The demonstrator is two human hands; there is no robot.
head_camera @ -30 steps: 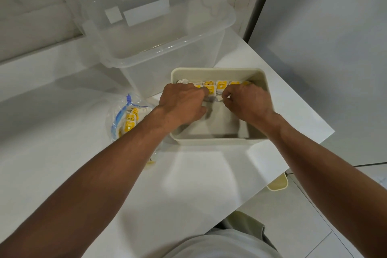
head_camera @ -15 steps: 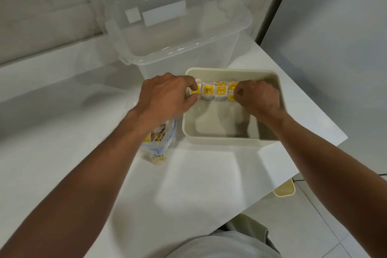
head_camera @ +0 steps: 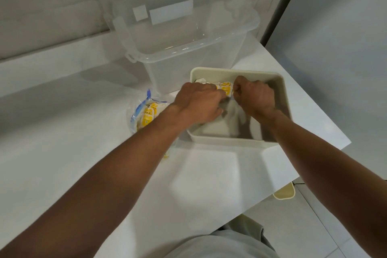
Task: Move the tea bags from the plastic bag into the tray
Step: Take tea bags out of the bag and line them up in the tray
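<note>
Now, worktop (head_camera: 83,123): white; its right edge runs diagonally down the right of the frame to a corner just beyond the tray, then cuts back toward lower centre, with floor (head_camera: 310,226) below it.
Open room: bare worktop fills the left and lower centre of the frame; the tray's right side sits near the edge.
Tray (head_camera: 230,140): cream, rectangular, centre-right of the frame, its far left corner just beside a clear storage box (head_camera: 180,35) in the upper centre.
Tea bags (head_camera: 226,88): a short row against the tray's far wall, between the two hands.
Long axis: the row runs left to right along that wall; yellow labels face the camera.
Left hand (head_camera: 199,103): reaching over the tray's left rim, fingers curled onto the row's left end.
Right hand (head_camera: 255,98): inside the tray, fingers curled and pinching the row's right end.
Plastic bag (head_camera: 144,113): on the worktop just left of the tray, partly under the left forearm, more yellow-labelled bags inside.
Cream container (head_camera: 284,194): on the floor, below the worktop edge at lower right.
</note>
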